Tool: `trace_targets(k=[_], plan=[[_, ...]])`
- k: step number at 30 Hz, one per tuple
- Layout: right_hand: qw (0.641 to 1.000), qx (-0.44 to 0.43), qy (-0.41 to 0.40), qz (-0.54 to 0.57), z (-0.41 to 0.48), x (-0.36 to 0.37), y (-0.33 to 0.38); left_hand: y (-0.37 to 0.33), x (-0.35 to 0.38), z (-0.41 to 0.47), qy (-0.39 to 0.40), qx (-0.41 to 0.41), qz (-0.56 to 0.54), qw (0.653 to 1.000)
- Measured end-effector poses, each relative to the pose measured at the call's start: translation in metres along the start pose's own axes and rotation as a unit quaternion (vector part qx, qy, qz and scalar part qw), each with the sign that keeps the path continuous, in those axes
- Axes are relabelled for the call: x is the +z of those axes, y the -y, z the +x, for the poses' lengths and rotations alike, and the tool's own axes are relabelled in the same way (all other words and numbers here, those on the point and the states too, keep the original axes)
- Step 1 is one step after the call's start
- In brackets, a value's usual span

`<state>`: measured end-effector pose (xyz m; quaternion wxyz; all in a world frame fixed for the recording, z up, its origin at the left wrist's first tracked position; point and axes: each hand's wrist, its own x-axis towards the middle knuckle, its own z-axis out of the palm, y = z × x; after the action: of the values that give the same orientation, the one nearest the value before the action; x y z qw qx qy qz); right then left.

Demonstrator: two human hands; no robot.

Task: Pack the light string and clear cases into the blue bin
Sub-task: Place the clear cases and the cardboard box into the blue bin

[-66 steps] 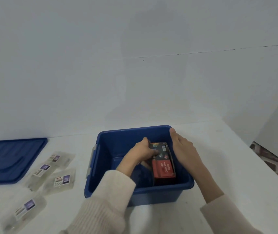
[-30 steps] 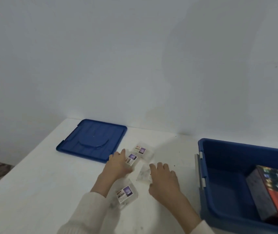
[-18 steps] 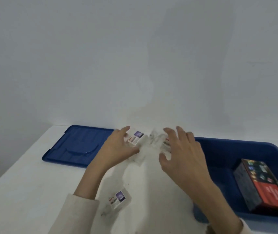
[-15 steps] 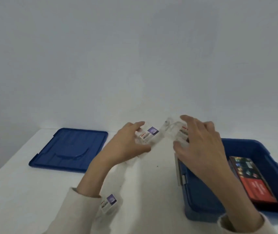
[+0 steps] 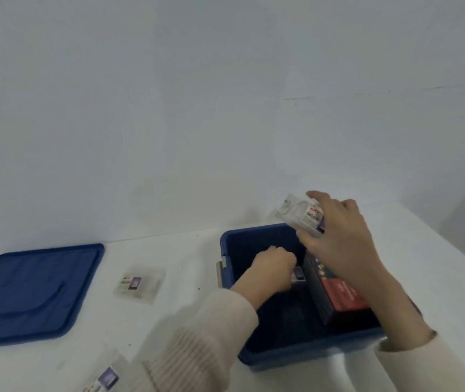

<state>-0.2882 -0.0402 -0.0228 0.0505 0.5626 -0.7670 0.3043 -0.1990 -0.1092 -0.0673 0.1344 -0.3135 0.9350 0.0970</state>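
Packed: light string box [image 5: 341, 298], blue bin's [image 5: 296, 353] 3 o'clock side. In hand: left hand [image 5: 271, 270] grip curled on first clear case [image 5: 298, 274] inside bin; right hand [image 5: 338, 239] grip pinching second clear case [image 5: 300, 215] above 12 o'clock rim. Left on worktop [image 5: 186, 278]: third clear case [image 5: 139, 282], 9 o'clock; fourth clear case [image 5: 104, 379], 7 o'clock.

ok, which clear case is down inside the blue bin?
The left hand holds it: that case sits low inside the bin, beside the light-string box. The right hand's case is held up near the far rim; two more lie on the table.
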Motion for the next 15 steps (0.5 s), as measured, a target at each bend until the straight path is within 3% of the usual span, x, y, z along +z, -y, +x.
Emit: trace_targets(k=[8,9,11,12,13,15], plan=[[0.997,-0.002,0.019,0.077,0.001,0.022,-0.004,-0.001,0.017,0.016,0.021,0.011,0.055,0.998],[0.996,-0.001,0.015,0.087,0.002,0.023,-0.002,0.003,0.016,0.013,-0.001,0.021,0.018,1.000],[0.993,0.010,-0.002,0.116,0.004,0.022,0.003,0.014,0.007,-0.002,-0.095,0.021,-0.172,0.980],[0.991,0.013,-0.014,0.131,0.005,0.022,0.006,0.021,0.002,-0.012,-0.146,-0.001,-0.313,0.938],[0.990,0.014,-0.021,0.141,0.006,0.023,0.008,0.027,-0.003,-0.024,-0.178,-0.023,-0.467,0.866],[0.990,0.008,-0.016,0.143,0.007,0.029,0.016,0.032,-0.012,-0.043,-0.163,0.015,-0.736,0.657]])
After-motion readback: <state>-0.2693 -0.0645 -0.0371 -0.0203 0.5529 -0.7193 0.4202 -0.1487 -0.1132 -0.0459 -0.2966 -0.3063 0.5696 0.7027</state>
